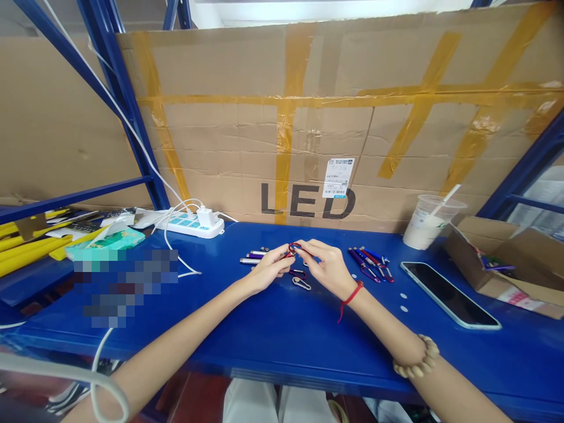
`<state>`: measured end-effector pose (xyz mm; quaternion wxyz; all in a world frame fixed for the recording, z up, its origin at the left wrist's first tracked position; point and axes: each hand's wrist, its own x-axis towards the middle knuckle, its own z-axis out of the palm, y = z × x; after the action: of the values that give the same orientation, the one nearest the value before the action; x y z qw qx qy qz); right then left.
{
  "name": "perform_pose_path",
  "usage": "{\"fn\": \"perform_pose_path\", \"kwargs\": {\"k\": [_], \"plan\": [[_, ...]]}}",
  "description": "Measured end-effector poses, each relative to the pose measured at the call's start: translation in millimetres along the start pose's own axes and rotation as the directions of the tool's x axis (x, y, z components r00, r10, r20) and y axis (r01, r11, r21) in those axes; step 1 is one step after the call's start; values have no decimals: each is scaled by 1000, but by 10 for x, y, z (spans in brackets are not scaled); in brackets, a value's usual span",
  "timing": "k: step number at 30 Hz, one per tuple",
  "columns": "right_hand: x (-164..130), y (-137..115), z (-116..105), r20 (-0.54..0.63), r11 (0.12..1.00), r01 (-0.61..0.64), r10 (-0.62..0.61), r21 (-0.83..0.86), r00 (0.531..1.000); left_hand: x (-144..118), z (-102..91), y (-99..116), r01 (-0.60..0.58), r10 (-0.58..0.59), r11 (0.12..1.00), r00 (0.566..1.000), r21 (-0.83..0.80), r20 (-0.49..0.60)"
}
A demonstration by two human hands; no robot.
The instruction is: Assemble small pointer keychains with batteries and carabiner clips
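Note:
Over the middle of the blue table, my left hand (269,269) and my right hand (325,264) meet, fingertips closed around a small red carabiner (295,244). Whether a further part is attached to it is hidden by the fingers. Just below my hands lie a silver carabiner (301,284) and a dark red-purple one (298,274). Several slim metal tubes (250,261), silver and purple, poke out behind my left hand. To the right of my right hand rests a cluster of coloured tubes with carabiner clips (370,264), in purple, blue and red.
A phone (449,295), a drink cup with straw (432,223) and an open cardboard box (506,264) stand at right. Small white discs (403,296) lie near the phone. At left are a power strip (190,222), loose white cables and a green packet (106,239). Cardboard (238,135) walls the back.

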<state>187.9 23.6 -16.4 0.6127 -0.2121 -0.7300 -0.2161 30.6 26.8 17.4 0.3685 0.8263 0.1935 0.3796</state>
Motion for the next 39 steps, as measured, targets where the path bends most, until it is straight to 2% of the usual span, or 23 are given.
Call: {"fn": "perform_pose_path", "kwargs": {"k": [9, 16, 21, 27, 29, 32, 36, 39], "plan": [[0, 21, 27, 9, 999, -1, 1, -49, 1000, 19, 18, -61, 50, -47, 992, 999, -113, 24], [-25, -21, 80, -51, 992, -121, 122, 14, 991, 19, 52, -96, 24, -37, 990, 995, -136, -94], [-16, 12, 71, -42, 991, -127, 129, 46, 991, 30, 45, -92, -32, 21, 996, 992, -87, -125], [-1, 97, 67, 47, 981, -157, 153, 116, 987, 47, 5, -100, -27, 23, 999, 988, -27, -153], [2, 108, 62, 87, 967, -207, 196, 150, 977, 51, -20, -106, -26, 30, 999, 987, 30, -158], [8, 93, 41, 174, 931, -308, 276, 198, 945, 63, -77, -120, -80, 107, 980, 983, 182, -146], [-1, 52, 22, 280, 895, -403, 344, 191, 896, 85, -138, -154, -163, 202, 912, 977, 378, -66], [-19, 35, 33, 351, 878, -449, 373, 166, 859, 97, -138, -194, -191, 198, 892, 980, 411, 26]]}}
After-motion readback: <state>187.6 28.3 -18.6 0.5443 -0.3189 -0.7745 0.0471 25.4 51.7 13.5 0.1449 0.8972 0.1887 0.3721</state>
